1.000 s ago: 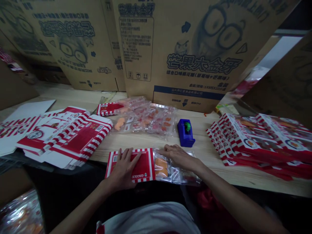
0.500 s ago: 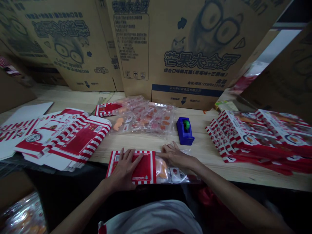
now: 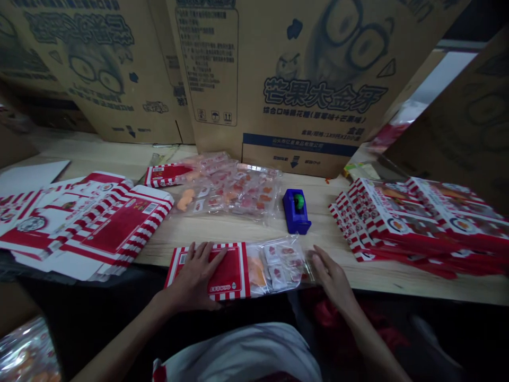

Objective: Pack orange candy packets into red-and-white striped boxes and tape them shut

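Observation:
My left hand [image 3: 194, 278] lies flat with spread fingers on a red-and-white striped flat carton [image 3: 234, 271], near the table's front edge. A clear plastic bag of orange and red sweets in small sachets [image 3: 274, 268] extends from the carton's right side. My right hand [image 3: 332, 276] is at the bag's right end, its fingertips at the crimped plastic. The bag's left end is hidden where it meets the carton.
Flat striped cartons [image 3: 115, 228] lie at the left, and stacked printed boxes [image 3: 397, 223] at the right. A blue tape dispenser [image 3: 296, 211] and a heap of sweet bags [image 3: 226, 191] stand on the wooden table [image 3: 238, 233]. Large cardboard cartons [image 3: 278, 79] stand behind.
My right hand has moved off the top of the bag to its right end, uncovering the sachets. My left hand stays on the carton, and the view has shifted slightly.

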